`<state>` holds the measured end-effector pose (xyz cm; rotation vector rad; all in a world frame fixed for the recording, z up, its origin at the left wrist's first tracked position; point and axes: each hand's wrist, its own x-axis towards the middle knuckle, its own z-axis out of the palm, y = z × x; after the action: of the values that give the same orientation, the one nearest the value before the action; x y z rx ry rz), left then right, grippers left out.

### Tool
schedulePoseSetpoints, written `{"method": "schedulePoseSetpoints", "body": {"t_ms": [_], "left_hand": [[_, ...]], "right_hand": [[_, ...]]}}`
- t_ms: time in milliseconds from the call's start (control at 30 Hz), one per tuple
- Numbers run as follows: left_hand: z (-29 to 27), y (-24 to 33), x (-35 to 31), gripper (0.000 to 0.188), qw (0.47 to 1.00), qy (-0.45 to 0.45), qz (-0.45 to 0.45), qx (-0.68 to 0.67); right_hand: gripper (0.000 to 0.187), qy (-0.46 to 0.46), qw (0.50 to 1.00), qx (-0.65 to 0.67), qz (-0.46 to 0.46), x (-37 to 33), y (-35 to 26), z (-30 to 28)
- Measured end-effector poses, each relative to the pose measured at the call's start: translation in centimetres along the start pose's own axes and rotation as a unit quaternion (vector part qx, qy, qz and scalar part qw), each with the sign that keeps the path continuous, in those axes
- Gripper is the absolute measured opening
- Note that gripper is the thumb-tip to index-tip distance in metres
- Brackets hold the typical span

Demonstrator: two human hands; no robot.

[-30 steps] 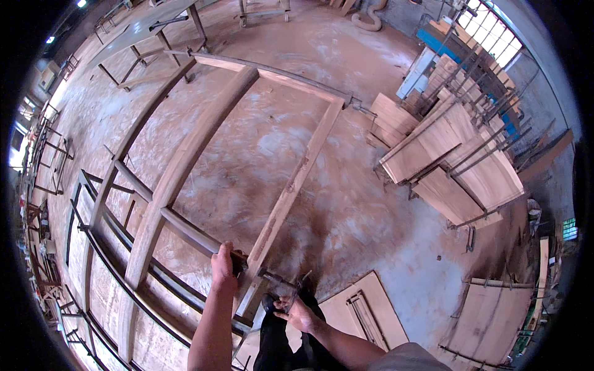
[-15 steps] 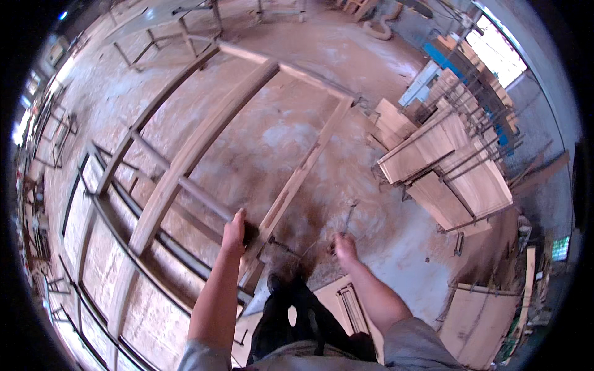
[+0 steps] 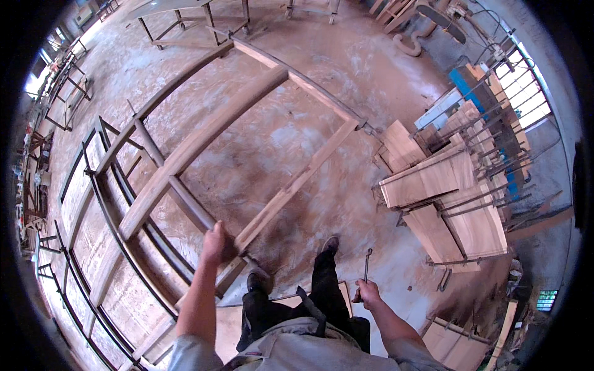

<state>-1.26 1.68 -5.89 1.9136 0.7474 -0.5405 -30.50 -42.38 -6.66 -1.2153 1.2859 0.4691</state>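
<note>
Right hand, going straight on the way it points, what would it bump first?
The right hand points up-left in the picture toward the right shoe, so perhaps that first, or the floor; depth is unclear.

Left hand [image 3: 215, 242] and right hand [image 3: 368, 293] set well apart

The 2 forearms are bare. The left forearm [image 3: 197, 300] reaches forward, angled slightly inward, its hand farther out than the other, fingers curled in a grip. The right forearm [image 3: 391, 323] slants forward and inward, its hand clenched beside the right leg [image 3: 325, 278]. The 2 feet stand apart, the right foot [image 3: 331, 244] ahead of the left foot [image 3: 254, 282].
</note>
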Motion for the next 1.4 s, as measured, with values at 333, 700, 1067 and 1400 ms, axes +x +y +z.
{"method": "schedulePoseSetpoints", "body": {"t_ms": [333, 700, 1067, 1400], "left_hand": [[0.8, 5.6, -4.3, 0.061, 0.916, 0.341, 0.042, 0.21], [21.9, 25.0, -8.2, 0.04, 0.93, 0.202, 0.285, 0.116], [37.4, 41.5, 2.3, 0.068, 0.975, 0.122, 0.078, 0.169], [41.5, 45.3, 2.4, 0.042, 0.956, 0.236, -0.026, 0.17]], "right_hand": [[0.026, 0.03, 0.993, 0.001, -0.114, 6.3, -16.8, -14.9], [0.028, -0.112, 0.907, -0.167, -0.37, 6.9, -43.8, -8.0], [0.036, -0.113, 0.839, -0.301, -0.439, 15.6, -61.5, -7.8], [0.039, -0.287, 0.671, -0.464, -0.502, 24.2, -70.9, 1.8]]}}
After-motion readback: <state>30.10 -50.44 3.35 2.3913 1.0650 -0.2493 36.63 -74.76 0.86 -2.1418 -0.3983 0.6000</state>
